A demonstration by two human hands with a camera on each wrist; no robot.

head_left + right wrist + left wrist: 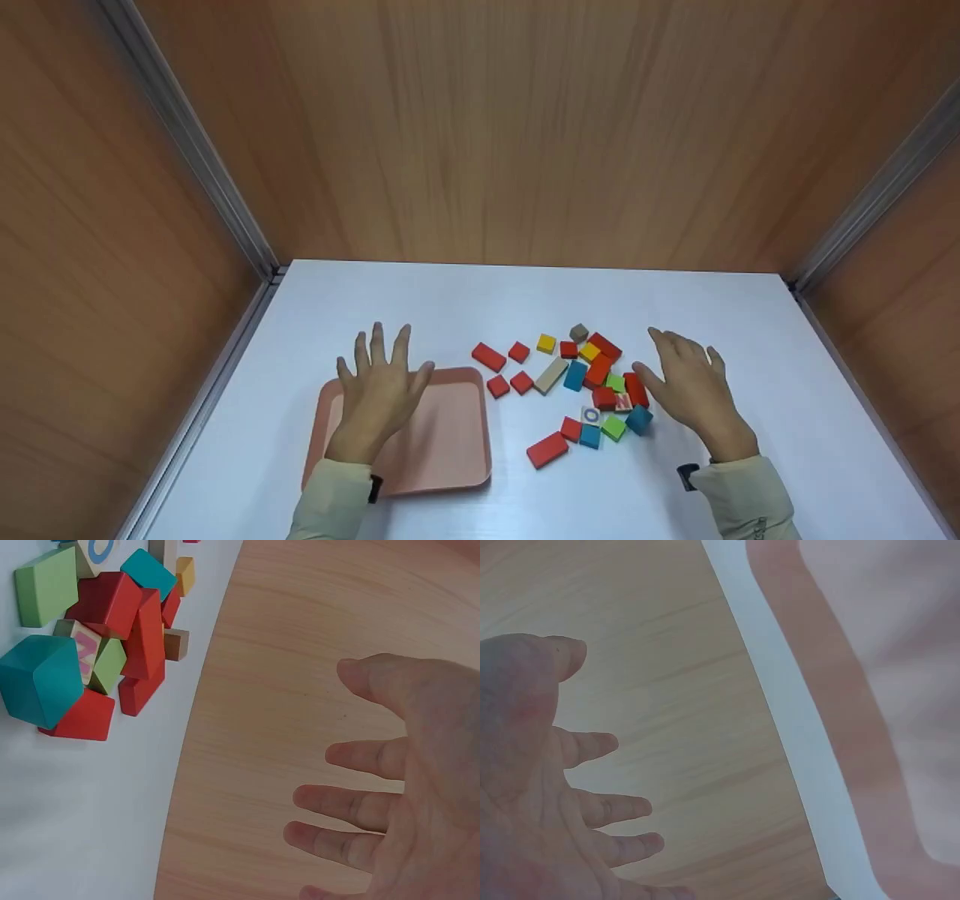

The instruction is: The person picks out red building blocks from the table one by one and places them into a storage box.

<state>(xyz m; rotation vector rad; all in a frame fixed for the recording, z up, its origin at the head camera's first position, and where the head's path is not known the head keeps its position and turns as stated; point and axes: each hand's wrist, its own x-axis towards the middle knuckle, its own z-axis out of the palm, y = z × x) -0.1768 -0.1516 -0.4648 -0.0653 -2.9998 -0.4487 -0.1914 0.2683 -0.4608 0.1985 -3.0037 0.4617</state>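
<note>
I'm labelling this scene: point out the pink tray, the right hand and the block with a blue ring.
Pink tray (450, 442), head view: its bare floor.
Right hand (694, 386), head view: its back.
Blue-ring block (591, 415), head view: its marked face.

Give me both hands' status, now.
Left hand: open, fingers spread, holding nothing, over the pink rectangular tray.
Right hand: open, holding nothing, to the right of the multicoloured cubes and rectangular blocks.

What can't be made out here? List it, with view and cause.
Tray, part of its left side: head view, behind the left hand and left sleeve.
Pink-marked block, partly: right wrist view, behind the blue block.
Little finger of the right hand, partly: right wrist view, bottom edge cuts it.
</note>
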